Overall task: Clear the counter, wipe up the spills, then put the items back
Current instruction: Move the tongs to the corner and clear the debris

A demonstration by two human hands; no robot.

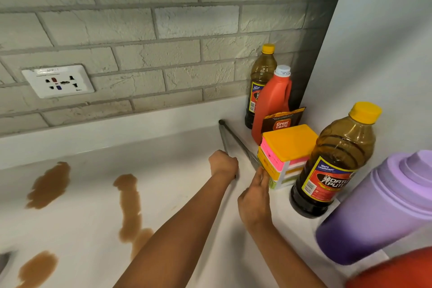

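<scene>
Clearly still clearing: the left hand (223, 163) is shut tight on metal tongs (233, 140) beside the bottles, the right hand (254, 199) lies open against the colourful box (284, 154), and the worktop (187, 194) spills (129, 203) await wiping next.

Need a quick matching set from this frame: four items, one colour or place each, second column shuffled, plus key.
Column 1:
1. flask
2. jug
3. spill
4. socket

Column 2:
A. on the brick wall
B. purple
C. brown, on the counter
D. red, white cap

Pairs: 1-B, 2-D, 3-C, 4-A
</scene>
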